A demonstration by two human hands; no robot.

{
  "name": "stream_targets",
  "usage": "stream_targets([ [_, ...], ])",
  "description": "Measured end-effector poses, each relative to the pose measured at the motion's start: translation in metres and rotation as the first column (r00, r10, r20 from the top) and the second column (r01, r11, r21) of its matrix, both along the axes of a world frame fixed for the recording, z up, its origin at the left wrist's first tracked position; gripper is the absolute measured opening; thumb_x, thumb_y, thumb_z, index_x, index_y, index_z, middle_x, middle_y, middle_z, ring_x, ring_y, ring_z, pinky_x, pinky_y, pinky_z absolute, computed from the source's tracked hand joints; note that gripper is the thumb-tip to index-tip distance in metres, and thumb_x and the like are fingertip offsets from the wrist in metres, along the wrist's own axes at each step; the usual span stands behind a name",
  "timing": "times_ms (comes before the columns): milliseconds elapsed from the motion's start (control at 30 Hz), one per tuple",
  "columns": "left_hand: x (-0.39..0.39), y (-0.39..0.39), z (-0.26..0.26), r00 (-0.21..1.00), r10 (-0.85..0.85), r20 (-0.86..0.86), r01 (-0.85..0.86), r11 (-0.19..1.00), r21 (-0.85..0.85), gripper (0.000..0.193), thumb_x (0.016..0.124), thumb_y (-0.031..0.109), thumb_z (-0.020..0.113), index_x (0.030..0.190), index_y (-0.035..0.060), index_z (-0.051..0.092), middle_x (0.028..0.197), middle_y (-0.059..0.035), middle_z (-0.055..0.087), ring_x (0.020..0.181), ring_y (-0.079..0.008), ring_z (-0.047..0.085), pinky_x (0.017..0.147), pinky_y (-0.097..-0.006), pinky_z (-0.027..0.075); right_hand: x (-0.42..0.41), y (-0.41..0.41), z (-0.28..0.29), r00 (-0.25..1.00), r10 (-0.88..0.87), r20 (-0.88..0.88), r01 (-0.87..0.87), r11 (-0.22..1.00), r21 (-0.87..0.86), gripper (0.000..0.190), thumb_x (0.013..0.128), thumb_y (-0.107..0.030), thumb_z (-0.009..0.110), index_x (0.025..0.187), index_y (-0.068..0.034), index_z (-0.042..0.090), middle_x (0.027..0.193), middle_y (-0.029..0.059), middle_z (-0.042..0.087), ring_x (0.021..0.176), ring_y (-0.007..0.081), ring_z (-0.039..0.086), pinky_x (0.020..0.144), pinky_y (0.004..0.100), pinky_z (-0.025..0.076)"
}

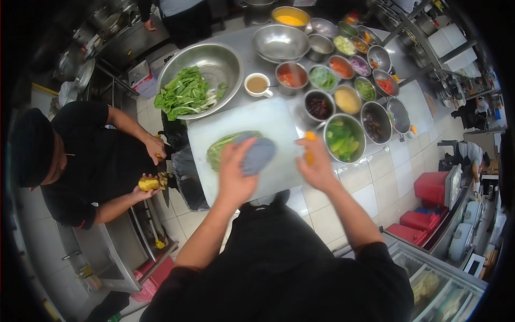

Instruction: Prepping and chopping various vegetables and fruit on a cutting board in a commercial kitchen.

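Observation:
A white cutting board [277,116] lies before me on the metal table, with a pale green leafy vegetable [220,151], perhaps a cabbage, on its left half. My left hand [236,175] grips a rounded grey-blue object [260,156] above the board, partly covering the vegetable. Blur hides what that object is. Over the board's right edge, my right hand [320,171] is closed around an orange handle [310,151]. Whatever the handle belongs to cannot be made out.
A large steel bowl [231,66] of leafy greens [183,94] stands behind the board, beside a white cup [257,85] of brown liquid. Several metal containers, including one with green pieces [344,137], crowd the right. At left, a co-worker [96,161] holds a partly peeled yellow item [149,184] and a knife.

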State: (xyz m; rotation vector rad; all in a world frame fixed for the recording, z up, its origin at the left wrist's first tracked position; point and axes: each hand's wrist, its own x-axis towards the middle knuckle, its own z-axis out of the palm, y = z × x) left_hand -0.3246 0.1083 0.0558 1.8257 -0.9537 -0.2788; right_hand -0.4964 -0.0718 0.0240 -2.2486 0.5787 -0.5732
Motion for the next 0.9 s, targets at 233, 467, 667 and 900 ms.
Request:
stream_targets([
  [233, -0.055, -0.109, -0.041, 0.928, -0.343, -0.144, 0.372, 0.864, 0.340, 0.087, 0.083, 0.025, 0.076, 0.159, 0.0121, 0.034, 0.140, -0.0273, 0.051, 0.125, -0.0441, 0.053, 0.107, -0.0488, 0.045, -0.068, -0.044, 0.086, 0.994, 0.004, -0.105, -0.010, 0.998, -0.061, 0.035, 0.086, 0.000, 0.064, 0.120, -0.009, 0.062, 0.108, 0.0164, 0.052, 0.102, 0.0364, 0.057, 0.091, 0.0412, 0.047],
  [467, -0.022, -0.026, -0.036, 0.956, -0.282, 0.086, 0.251, 0.932, 0.263, 0.031, 0.082, 0.018, 0.078, 0.106, 0.0050, 0.065, 0.109, -0.0191, 0.063, 0.109, -0.0392, 0.059, 0.094, -0.0470, 0.049, -0.064, -0.017, 0.033, 0.897, 0.271, -0.350, -0.226, 0.960, 0.166, 0.041, 0.088, -0.001, 0.055, 0.126, -0.015, 0.057, 0.119, 0.0237, 0.051, 0.112, 0.0441, 0.056, 0.098, 0.0479, 0.047],
  [667, 0.042, 0.031, -0.021, 0.958, 0.212, 0.193, -0.228, 0.971, 0.066, 0.039, 0.075, 0.009, 0.078, 0.109, 0.0035, 0.059, 0.111, -0.0168, 0.058, 0.107, -0.0360, 0.056, 0.095, -0.0448, 0.047, -0.012, 0.020, -0.096, 0.905, 0.127, -0.406, -0.125, 0.992, 0.031, 0.042, 0.086, -0.003, 0.058, 0.127, -0.014, 0.057, 0.122, 0.0274, 0.049, 0.089, 0.0479, 0.064, 0.084, 0.0561, 0.053],
  [900, 0.057, 0.028, -0.072, 0.938, -0.172, 0.302, 0.071, 0.946, 0.317, 0.034, 0.079, 0.015, 0.074, 0.113, 0.0076, 0.073, 0.127, -0.0160, 0.063, 0.124, -0.0394, 0.052, 0.110, -0.0458, 0.041, 0.045, 0.056, -0.068, 0.972, 0.026, -0.235, -0.070, 0.981, -0.182, 0.050, 0.086, -0.013, 0.072, 0.134, -0.010, 0.060, 0.130, 0.0220, 0.047, 0.125, 0.0403, 0.048, 0.105, 0.0482, 0.043],
])
